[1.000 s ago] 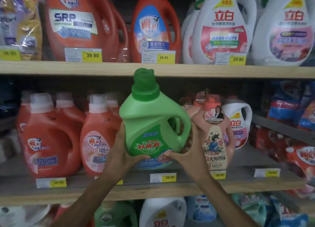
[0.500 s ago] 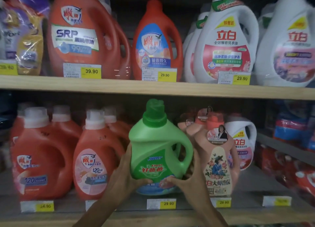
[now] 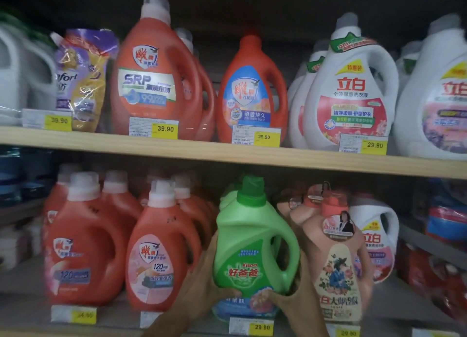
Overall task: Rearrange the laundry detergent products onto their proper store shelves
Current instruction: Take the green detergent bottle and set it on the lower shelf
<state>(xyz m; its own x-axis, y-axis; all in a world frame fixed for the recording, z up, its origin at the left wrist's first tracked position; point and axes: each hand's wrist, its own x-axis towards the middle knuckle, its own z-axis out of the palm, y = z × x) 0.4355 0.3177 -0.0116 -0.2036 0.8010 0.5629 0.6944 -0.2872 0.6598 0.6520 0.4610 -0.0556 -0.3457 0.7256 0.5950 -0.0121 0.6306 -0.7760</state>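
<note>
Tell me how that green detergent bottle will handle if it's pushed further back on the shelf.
The green bottle looks rigid moulded plastic, so probably stiff. Its bulk suggests it's fairly heavy if full. The left hand and right hand grip low; tall with a narrow cap, it may tip if shoved high.

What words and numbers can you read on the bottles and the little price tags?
"Kispa 好爸爸": green bottle held by left hand and right hand.
"SRP": big red bottle, upper shelf.
"39.90": tag below it.
"29.90": tag at smaller red bottle.
"立白": white bottle.
"120": lower red bottle.
Fine print: too blurred.
</note>
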